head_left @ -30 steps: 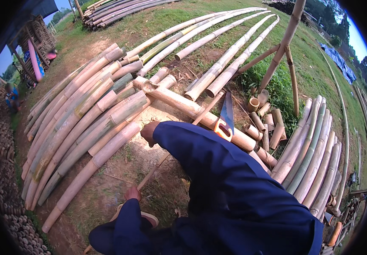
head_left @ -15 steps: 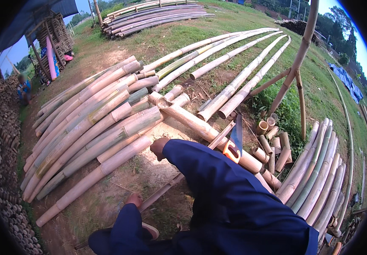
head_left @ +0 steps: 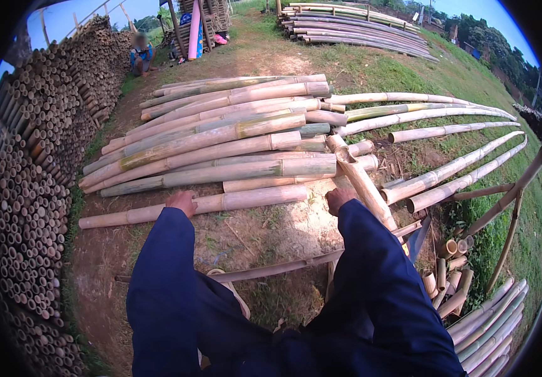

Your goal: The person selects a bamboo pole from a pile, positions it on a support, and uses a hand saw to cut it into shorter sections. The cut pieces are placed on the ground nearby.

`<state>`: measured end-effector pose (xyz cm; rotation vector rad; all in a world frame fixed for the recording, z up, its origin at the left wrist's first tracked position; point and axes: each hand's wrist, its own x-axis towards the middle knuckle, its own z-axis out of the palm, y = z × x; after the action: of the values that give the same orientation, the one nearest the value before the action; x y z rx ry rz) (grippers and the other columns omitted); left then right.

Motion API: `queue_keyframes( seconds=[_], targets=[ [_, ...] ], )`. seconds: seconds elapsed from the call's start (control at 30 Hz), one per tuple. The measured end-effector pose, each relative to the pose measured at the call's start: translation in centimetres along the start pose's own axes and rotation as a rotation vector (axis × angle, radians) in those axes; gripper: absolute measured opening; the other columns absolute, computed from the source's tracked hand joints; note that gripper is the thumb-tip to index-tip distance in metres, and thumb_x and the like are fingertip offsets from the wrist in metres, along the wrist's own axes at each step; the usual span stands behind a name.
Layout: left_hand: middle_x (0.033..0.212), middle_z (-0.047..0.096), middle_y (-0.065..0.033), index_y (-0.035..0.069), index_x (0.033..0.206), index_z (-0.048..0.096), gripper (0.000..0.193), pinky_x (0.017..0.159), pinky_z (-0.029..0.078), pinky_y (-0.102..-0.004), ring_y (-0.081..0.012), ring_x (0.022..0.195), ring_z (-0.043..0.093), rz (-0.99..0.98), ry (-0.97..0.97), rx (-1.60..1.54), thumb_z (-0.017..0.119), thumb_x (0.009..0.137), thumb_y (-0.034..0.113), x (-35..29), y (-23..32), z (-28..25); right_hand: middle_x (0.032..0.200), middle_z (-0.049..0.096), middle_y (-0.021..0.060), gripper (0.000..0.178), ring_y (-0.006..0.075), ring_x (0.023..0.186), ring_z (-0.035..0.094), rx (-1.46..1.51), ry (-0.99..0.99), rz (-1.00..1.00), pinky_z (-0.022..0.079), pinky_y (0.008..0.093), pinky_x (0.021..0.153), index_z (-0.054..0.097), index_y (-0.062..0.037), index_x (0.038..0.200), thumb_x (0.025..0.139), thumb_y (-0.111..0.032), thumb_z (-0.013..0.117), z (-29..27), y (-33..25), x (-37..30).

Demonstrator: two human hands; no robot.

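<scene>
Looking down past dark blue sleeves (head_left: 161, 283) at a split bamboo strip (head_left: 271, 270) lying crosswise on the dirt, running under the right forearm. Spotting a saw (head_left: 419, 237) partly tucked behind the right sleeve too. Resting the left hand (head_left: 182, 202) on a single pale bamboo pole (head_left: 252, 199), lying in front of the big pile (head_left: 221, 129), but honestly not seeing enough to call it a grip or just a touch. Curling the right hand (head_left: 341, 197) past that pole's right end, apart from it, near a notched bamboo log (head_left: 365, 182); hiding most of the fingers, so not making out fist or hold. Having short cut tubes (head_left: 442, 273) off to the right, the pile itself just beyond the hands, and longer poles (head_left: 450, 168) stretching over the grass. Further back, catching a seated person (head_left: 140, 58) by a tall wall of stacked bamboo (head_left: 38, 207), an upright pink roll (head_left: 194, 31), another pole stack (head_left: 352, 30), and some trees (head_left: 484, 47) way behind.
</scene>
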<state>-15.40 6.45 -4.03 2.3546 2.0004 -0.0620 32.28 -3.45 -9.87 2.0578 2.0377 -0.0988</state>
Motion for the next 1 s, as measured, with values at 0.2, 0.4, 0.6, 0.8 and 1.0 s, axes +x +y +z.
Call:
queue_keyframes(
  seconds=[0.2, 0.4, 0.6, 0.8, 1.0],
  targets=[
    [0.129, 0.068, -0.0170, 0.015, 0.123, 0.072, 0.043, 0.105, 0.049, -0.0469, -0.0341, 0.124, 0.062, -0.039, -0.153, -0.002, 0.078, 0.084, 0.032, -1.7, -4.5, 7.2, 0.098, 0.074, 0.0220, 0.022, 0.0388, 0.097, 0.072, 0.132, 0.132, -0.123, 0.058, 0.0493, 0.084, 0.072, -0.0066, 0.104, 0.086, -0.012, 0.062, 1.6, -0.1, 1.5],
    [0.132, 0.067, -0.0176, 0.013, 0.126, 0.070, 0.051, 0.108, 0.047, -0.0446, -0.0330, 0.126, 0.061, -0.001, -0.221, -0.044, 0.081, 0.082, 0.035, -1.9, -1.7, 6.3, 0.105, 0.074, 0.0213, 0.022, 0.0371, 0.101, 0.073, 0.118, 0.047, -0.094, 0.059, 0.0472, 0.086, 0.073, -0.0029, 0.106, 0.093, -0.014, 0.059, -0.5, -0.5, -0.2],
    [0.132, 0.068, -0.0144, 0.016, 0.128, 0.071, 0.050, 0.105, 0.049, -0.0446, -0.0311, 0.123, 0.063, 0.076, -0.398, -0.241, 0.079, 0.084, 0.038, 0.3, -1.0, 7.5, 0.105, 0.076, 0.0168, 0.034, 0.0342, 0.101, 0.073, 0.057, -0.039, -0.113, 0.058, 0.0478, 0.086, 0.075, -0.0061, 0.103, 0.089, -0.037, 0.075, -1.5, -1.3, -0.6],
    [0.129, 0.069, -0.0162, 0.014, 0.128, 0.070, 0.050, 0.104, 0.049, -0.0448, -0.0332, 0.123, 0.063, 0.119, -0.299, -0.180, 0.079, 0.085, 0.038, 0.5, -0.4, 8.0, 0.107, 0.075, 0.0140, 0.028, 0.0331, 0.106, 0.071, 0.098, -0.074, -0.171, 0.058, 0.0461, 0.089, 0.076, -0.0101, 0.101, 0.085, -0.033, 0.075, -0.3, 0.1, -0.6],
    [0.131, 0.068, -0.0169, 0.013, 0.129, 0.069, 0.051, 0.106, 0.049, -0.0448, -0.0337, 0.124, 0.062, 0.119, -0.358, -0.201, 0.079, 0.086, 0.038, 0.3, -0.3, 7.7, 0.105, 0.075, 0.0117, 0.026, 0.0323, 0.105, 0.072, 0.094, -0.062, -0.162, 0.058, 0.0468, 0.088, 0.076, -0.0114, 0.100, 0.084, -0.031, 0.075, 0.1, 0.4, -0.5]
  ],
)
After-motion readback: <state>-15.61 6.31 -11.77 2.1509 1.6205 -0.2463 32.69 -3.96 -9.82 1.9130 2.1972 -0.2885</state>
